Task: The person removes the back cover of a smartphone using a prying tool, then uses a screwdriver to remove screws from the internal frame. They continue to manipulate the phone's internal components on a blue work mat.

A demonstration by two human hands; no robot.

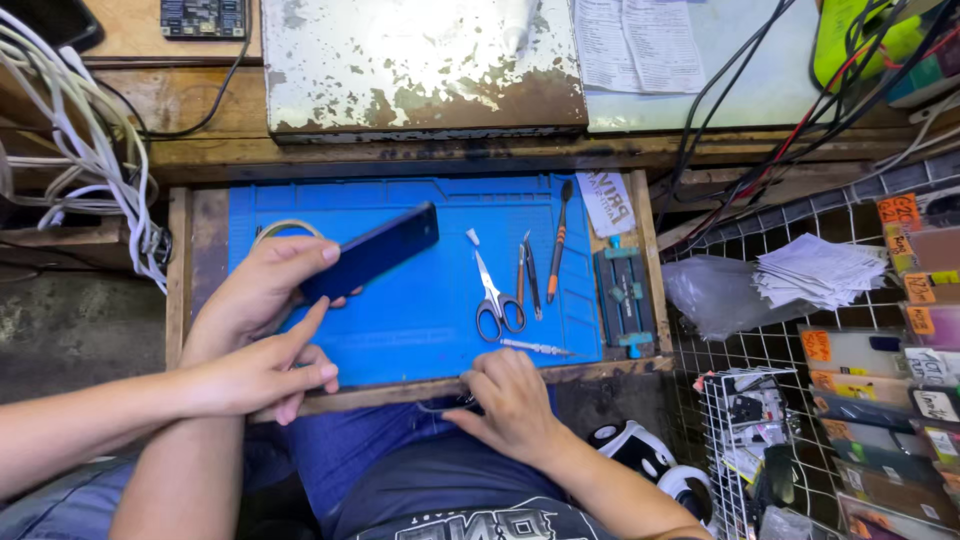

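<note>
Here the left hand (262, 290) grips a dark phone (372, 252), long axis pointing up-right.

The phone (372, 253) looks like dark, shiny glass, smooth all over. The mat (420, 300) under it is blue rubber, soft and dull, with small raised boxes along its top edge. The desk (410, 388) is bare brown wood, rough and worn. The scissors (493, 290) are shiny grey metal, and so are the tweezers (531, 276). The screwdriver (557, 240) has an orange plastic grip. The plate (420, 62) at the back is metal with flaking white paint and brown rust. The bag (712, 292) is thin clear plastic. The rack (745, 430) is white wire.
</note>
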